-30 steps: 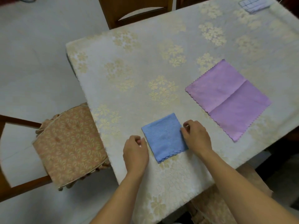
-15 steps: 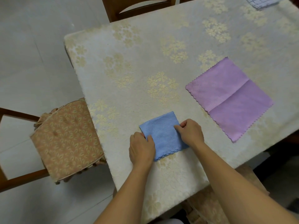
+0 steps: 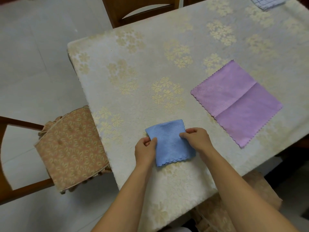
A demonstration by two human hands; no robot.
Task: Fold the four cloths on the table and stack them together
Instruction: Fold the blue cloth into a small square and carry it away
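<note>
Your two forearms reach up from the bottom edge onto the table [image 3: 133, 77], which is covered with a cream cloth patterned with gold flowers. Nearest you lies the blue cloth [image 3: 170, 143], folded into a small square close to the table's front edge, its scalloped edge toward you. Your left hand [image 3: 145, 151] pinches the blue cloth's left edge, thumb on top and fingers curled at the edge. Your right hand [image 3: 197, 141] grips its right edge the same way, fingers curled in over the fabric. Both hands are closed on that cloth, which rests flat on the table between them.

To your left, beside the table, a chair [image 3: 70, 148] with a floral cushion stands on the pale tiled floor. Farther out and to the right, well apart from the blue one, the purple cloth [image 3: 237, 102] lies spread open and flat, with a crease across its middle. At the far right corner, a checked cloth [image 3: 265, 2] is cut off by the frame's top edge. A second wooden chair [image 3: 138, 9] stands at the table's far side.
</note>
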